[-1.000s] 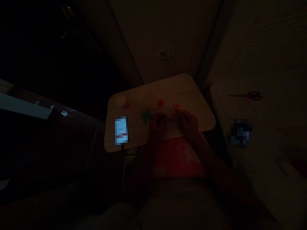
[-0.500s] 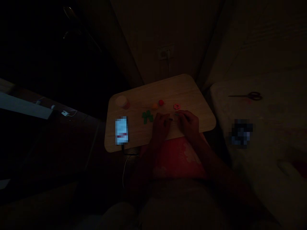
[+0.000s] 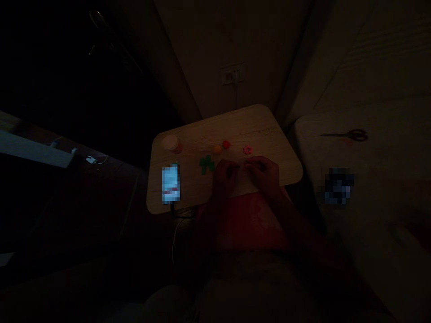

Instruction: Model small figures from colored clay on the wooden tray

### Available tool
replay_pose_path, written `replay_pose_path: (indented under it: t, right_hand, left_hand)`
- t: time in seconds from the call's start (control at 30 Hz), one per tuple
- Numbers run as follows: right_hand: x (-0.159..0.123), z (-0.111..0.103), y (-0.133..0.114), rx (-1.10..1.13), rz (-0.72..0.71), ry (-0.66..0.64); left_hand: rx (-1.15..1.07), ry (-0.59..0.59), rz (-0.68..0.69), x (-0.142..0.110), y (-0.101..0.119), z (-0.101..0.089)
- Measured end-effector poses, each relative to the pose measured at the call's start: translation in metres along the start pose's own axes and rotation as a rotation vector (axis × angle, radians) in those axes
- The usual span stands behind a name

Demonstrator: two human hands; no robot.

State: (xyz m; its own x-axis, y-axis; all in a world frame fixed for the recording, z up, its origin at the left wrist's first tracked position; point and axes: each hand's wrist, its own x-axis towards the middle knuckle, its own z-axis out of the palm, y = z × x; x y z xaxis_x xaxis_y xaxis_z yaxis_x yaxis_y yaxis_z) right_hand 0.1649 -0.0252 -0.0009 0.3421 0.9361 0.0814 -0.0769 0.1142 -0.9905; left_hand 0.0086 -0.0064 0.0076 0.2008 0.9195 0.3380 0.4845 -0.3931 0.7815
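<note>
Both my hands are over the near edge of a small wooden table point(image 3: 188, 193) in very dim light. My left hand point(image 3: 225, 176) is closed in a pinch, and whatever its fingertips hold is too dark to make out. A short gap to the right, my right hand point(image 3: 266, 174) is also closed, with thumb and finger together. Just beyond it lies a pink flower-shaped ring point(image 3: 248, 150). Green cut-out pieces point(image 3: 206, 164) lie left of my left hand. A red ball point(image 3: 226, 144) and an orange lump point(image 3: 217, 149) sit behind that hand.
A round lidded tub point(image 3: 172, 143) stands at the table's far left. In front of it lies a lit phone point(image 3: 171, 184) with a cable. Scissors point(image 3: 350, 135) and a blurred dark item point(image 3: 338, 186) rest on a pale surface to the right. Behind is a wall socket point(image 3: 233, 74).
My left hand has shifted very slightly left and its fingers have turned a little. The greenish bit earlier visible at my right fingertips no longer shows clearly. The table items stay put.
</note>
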Motion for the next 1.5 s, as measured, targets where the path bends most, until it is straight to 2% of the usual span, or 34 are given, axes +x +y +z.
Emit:
replay_pose_path:
  t: [0.3, 0.6, 0.73, 0.9, 1.1, 1.17, 1.27, 1.33, 1.5]
  right_hand:
    - [0.002, -0.006, 0.006, -0.129, -0.131, -0.034]
    - [0.001, -0.004, 0.003, -0.126, -0.078, -0.050]
    - [0.001, -0.002, 0.001, -0.138, -0.067, -0.022]
    - [0.001, -0.005, 0.004, -0.168, -0.091, -0.045]
    - [0.003, -0.008, 0.008, -0.169, -0.190, -0.106]
    - [0.003, -0.007, 0.010, -0.134, -0.185, -0.150]
    - [0.002, -0.004, 0.013, -0.020, -0.110, -0.146]
    - [0.002, -0.004, 0.014, -0.036, -0.080, -0.138]
    - [0.004, -0.007, 0.007, -0.159, -0.210, -0.141]
  left_hand:
    - [-0.103, 0.035, -0.109, -0.002, 0.000, -0.001]
    - [-0.104, 0.006, 0.008, 0.000, -0.004, -0.001]
    - [-0.104, 0.029, 0.001, -0.001, -0.006, -0.001]
    - [-0.124, 0.041, 0.001, -0.001, -0.008, 0.000]
    - [-0.155, 0.047, -0.014, -0.002, -0.009, 0.000]
    - [-0.166, 0.044, -0.014, -0.002, -0.009, 0.000]
    - [-0.183, 0.041, -0.022, -0.002, -0.009, 0.000]
    - [-0.184, 0.042, -0.042, -0.002, -0.009, 0.000]
    - [-0.170, 0.025, -0.051, -0.003, -0.010, 0.000]
